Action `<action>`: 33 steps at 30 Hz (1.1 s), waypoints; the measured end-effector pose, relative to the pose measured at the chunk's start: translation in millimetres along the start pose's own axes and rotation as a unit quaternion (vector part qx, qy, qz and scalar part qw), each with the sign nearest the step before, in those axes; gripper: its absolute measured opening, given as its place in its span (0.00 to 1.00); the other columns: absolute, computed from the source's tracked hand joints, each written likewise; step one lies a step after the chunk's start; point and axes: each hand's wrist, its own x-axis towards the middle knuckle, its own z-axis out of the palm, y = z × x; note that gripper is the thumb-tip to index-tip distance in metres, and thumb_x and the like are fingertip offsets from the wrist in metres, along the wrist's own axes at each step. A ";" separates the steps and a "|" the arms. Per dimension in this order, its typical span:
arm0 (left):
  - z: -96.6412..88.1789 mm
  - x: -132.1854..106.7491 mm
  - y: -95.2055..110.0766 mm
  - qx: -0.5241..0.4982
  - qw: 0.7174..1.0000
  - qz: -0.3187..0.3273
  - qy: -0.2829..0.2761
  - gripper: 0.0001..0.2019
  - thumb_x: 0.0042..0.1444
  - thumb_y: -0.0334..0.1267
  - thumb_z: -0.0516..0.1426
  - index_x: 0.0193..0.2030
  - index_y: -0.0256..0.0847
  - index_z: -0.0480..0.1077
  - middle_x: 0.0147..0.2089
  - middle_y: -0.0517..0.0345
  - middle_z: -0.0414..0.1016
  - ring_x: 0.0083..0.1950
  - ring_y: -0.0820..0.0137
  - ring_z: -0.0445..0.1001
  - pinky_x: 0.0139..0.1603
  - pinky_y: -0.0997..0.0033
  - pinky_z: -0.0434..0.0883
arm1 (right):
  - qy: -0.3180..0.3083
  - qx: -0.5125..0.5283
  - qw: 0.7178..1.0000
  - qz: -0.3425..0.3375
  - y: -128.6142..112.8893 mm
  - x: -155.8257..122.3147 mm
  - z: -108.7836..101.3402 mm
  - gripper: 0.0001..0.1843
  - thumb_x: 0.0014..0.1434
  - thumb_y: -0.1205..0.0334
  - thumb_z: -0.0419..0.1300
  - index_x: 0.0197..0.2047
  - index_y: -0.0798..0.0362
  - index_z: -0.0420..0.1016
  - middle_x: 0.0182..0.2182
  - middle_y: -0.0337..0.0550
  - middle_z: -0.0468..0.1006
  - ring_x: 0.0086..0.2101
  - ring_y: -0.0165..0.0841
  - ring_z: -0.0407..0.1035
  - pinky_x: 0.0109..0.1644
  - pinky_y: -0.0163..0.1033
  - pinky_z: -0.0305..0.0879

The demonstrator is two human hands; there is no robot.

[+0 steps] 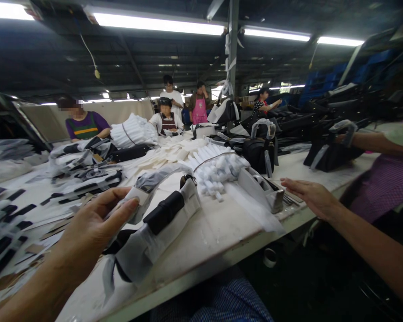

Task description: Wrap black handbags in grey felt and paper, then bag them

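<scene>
Bag (164,213): on the counter (201,255), near its front edge, in front of the wearer. Smooth black band across the middle, pale, creased wrapping around the body. Handle (149,180) arched, sheathed in crinkled translucent film.

Left hand (96,219): thumb and forefinger clamped on the wrapped handle, a small flat white tab (137,195) at the pinch. Right hand (312,197): fingers straight, flat, unclenched, held up just beside a grey holder (255,185).

Beyond the bag: white rolls (215,170), soft-looking, cylindrical, bundled by a thin dark band. A second bundle (134,129) of similar shape lies farther back. Left side of counter: flat black strips (6,232) with pale wrapping, among brown scraps.

Containers: grey holder is boxy, with openings on top; contents cannot be made out. Thin metallic pieces (290,200) lie at its right end, too blurred to identify. Bag interior hidden by wrapping.

Cut off: a co-worker's arm (369,141) enters from the right, at another black bag (329,154); that hand is mostly hidden behind the film-covered handle. Below the counter, a pale ring-shaped roll (269,258) in shadow; its support is unclear.
</scene>
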 end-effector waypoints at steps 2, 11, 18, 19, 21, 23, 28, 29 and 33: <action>0.0 0.5 -0.6 0.004 1.000 -0.002 0.002 0.24 0.50 0.58 0.63 0.48 0.45 0.73 0.35 0.63 0.77 0.33 0.71 0.70 0.32 0.78 0.65 | 0.013 0.017 0.999 0.029 8.3 -11.2 -5.4 0.08 0.51 0.57 0.69 0.35 0.50 0.84 0.43 0.49 0.83 0.45 0.41 0.77 0.49 0.38 0.77; -0.8 -1.4 -1.4 0.010 1.000 0.008 -0.002 0.24 0.50 0.58 0.63 0.48 0.45 0.73 0.36 0.62 0.77 0.34 0.70 0.69 0.33 0.77 0.64 | 0.093 0.096 0.985 0.107 59.6 -24.1 11.7 0.04 0.50 0.72 0.69 0.28 0.54 0.81 0.27 0.44 0.83 0.24 0.26 0.74 0.27 0.25 0.74; -4.0 0.7 -16.2 -0.005 1.000 0.001 -0.010 0.27 0.49 0.62 0.63 0.48 0.46 0.72 0.37 0.61 0.77 0.34 0.70 0.68 0.31 0.76 0.61 | 0.122 0.116 0.981 0.097 66.8 -28.7 24.9 0.04 0.47 0.70 0.71 0.27 0.54 0.80 0.26 0.44 0.82 0.23 0.27 0.74 0.25 0.26 0.73; -4.8 0.9 -17.7 -0.013 1.000 0.003 -0.016 0.27 0.49 0.62 0.63 0.48 0.46 0.72 0.37 0.61 0.77 0.34 0.70 0.68 0.31 0.76 0.61 | 0.130 0.110 0.981 0.091 68.5 -32.0 26.3 0.05 0.46 0.69 0.72 0.26 0.54 0.80 0.26 0.44 0.81 0.23 0.27 0.73 0.25 0.26 0.72; -6.2 1.5 -19.5 -0.026 0.999 0.011 -0.033 0.26 0.50 0.61 0.63 0.48 0.46 0.72 0.37 0.62 0.77 0.35 0.71 0.68 0.31 0.77 0.62 | 0.144 0.095 0.982 0.077 70.8 -40.5 31.8 0.07 0.44 0.66 0.74 0.26 0.54 0.80 0.25 0.44 0.81 0.23 0.27 0.72 0.23 0.26 0.70; -6.8 2.2 -20.4 -0.031 0.998 0.020 -0.045 0.25 0.51 0.60 0.63 0.49 0.46 0.72 0.38 0.62 0.77 0.35 0.71 0.69 0.32 0.77 0.62 | 0.141 0.084 0.985 0.058 68.6 -51.0 44.0 0.11 0.42 0.60 0.76 0.29 0.55 0.82 0.28 0.45 0.82 0.25 0.28 0.73 0.23 0.26 0.69; -3.8 3.0 -21.9 -0.034 0.997 0.052 -0.034 0.22 0.53 0.56 0.64 0.48 0.43 0.72 0.38 0.59 0.78 0.34 0.70 0.71 0.32 0.76 0.64 | 0.002 0.078 0.995 -0.067 31.6 -86.4 111.2 0.21 0.44 0.48 0.74 0.36 0.55 0.83 0.33 0.49 0.82 0.31 0.33 0.74 0.31 0.34 0.70; -2.7 2.4 -22.0 -0.026 0.997 0.068 -0.026 0.21 0.53 0.55 0.63 0.46 0.42 0.73 0.37 0.59 0.78 0.34 0.70 0.72 0.32 0.75 0.64 | -0.042 0.088 0.991 -0.093 19.8 -95.2 128.8 0.19 0.47 0.49 0.74 0.37 0.54 0.83 0.33 0.48 0.82 0.31 0.34 0.74 0.32 0.35 0.70; 1.9 -1.3 -20.6 0.014 0.990 0.143 -0.002 0.15 0.55 0.49 0.62 0.42 0.41 0.74 0.37 0.58 0.77 0.36 0.68 0.74 0.36 0.73 0.67 | -0.203 0.143 0.959 -0.140 -28.2 -132.5 197.4 0.13 0.54 0.52 0.70 0.37 0.51 0.83 0.32 0.46 0.82 0.32 0.34 0.74 0.36 0.37 0.71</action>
